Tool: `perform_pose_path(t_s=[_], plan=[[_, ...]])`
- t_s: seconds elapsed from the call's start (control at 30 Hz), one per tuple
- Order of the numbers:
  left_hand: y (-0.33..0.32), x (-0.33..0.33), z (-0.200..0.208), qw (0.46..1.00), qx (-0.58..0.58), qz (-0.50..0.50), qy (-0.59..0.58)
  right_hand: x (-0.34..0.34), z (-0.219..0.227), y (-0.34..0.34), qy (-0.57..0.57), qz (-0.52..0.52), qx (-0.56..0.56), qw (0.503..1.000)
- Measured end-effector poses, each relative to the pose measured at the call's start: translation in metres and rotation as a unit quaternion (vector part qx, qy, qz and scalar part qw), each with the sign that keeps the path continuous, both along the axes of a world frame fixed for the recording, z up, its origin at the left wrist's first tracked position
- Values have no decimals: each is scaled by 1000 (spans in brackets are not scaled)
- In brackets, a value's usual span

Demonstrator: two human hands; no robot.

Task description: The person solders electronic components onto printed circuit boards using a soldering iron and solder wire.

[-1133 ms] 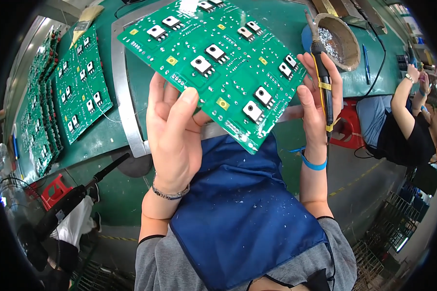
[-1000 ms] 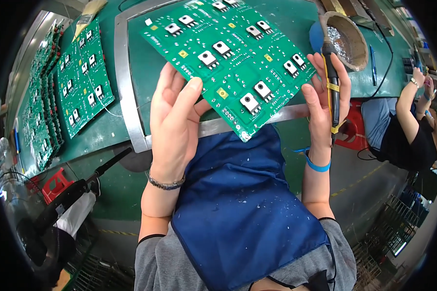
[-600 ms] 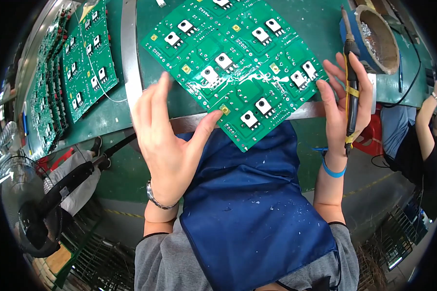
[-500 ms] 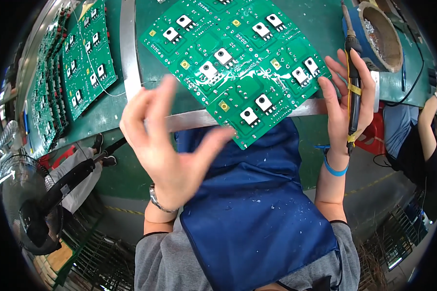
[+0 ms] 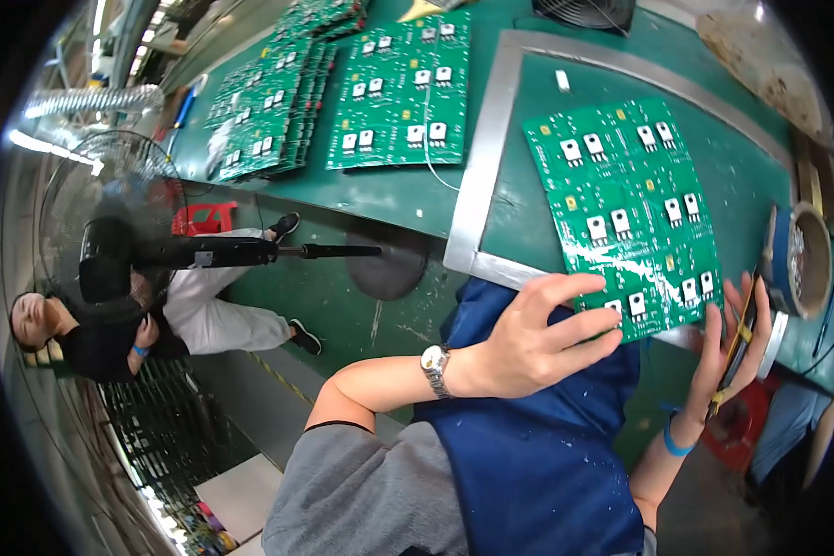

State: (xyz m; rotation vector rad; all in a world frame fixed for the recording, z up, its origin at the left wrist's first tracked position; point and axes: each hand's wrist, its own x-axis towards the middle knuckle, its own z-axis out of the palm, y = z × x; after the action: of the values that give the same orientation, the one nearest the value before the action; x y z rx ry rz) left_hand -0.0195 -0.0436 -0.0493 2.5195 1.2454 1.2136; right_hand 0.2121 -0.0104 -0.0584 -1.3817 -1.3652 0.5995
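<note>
A green circuit board panel (image 5: 612, 199) with rows of black-and-white power components lies tilted at the near side of the bench, its near end over the metal edging. My left hand (image 5: 537, 338) is at its near left corner, fingers laid on top and thumb low by the edge, apparently gripping it. In my right hand (image 5: 737, 343) is a soldering iron (image 5: 738, 347) with a black handle and yellow tape, lying along the palm. The right thumb and fingertips are close to the board's right corner; whether they press on it is hard to see.
More board panels (image 5: 398, 102) lie on the bench to the left, beside a stack of others (image 5: 273, 111). A metal frame strip (image 5: 482, 176) borders the work area. A blue round tub (image 5: 797, 259) stands right. A fan (image 5: 111, 250) and a person (image 5: 111, 334) are at left.
My view has swung left, so the board sits further right in the picture. My left hand has moved from open beside the board onto its near corner. The iron remains in my right hand.
</note>
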Motion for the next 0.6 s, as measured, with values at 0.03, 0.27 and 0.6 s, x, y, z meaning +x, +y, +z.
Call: perform_pose_path(t_s=[0.03,0.27,0.6], plan=[[1,-2,-1,1000,5,-8,-10,-1,1,-1,1,7,15,1000],[17,0,-8,993,-38,26,-107,1,1,-7,-36,-33,2,999],[13,21,-12,993,-11,23,-119,31,33,-13,-67,-186,74,977]])
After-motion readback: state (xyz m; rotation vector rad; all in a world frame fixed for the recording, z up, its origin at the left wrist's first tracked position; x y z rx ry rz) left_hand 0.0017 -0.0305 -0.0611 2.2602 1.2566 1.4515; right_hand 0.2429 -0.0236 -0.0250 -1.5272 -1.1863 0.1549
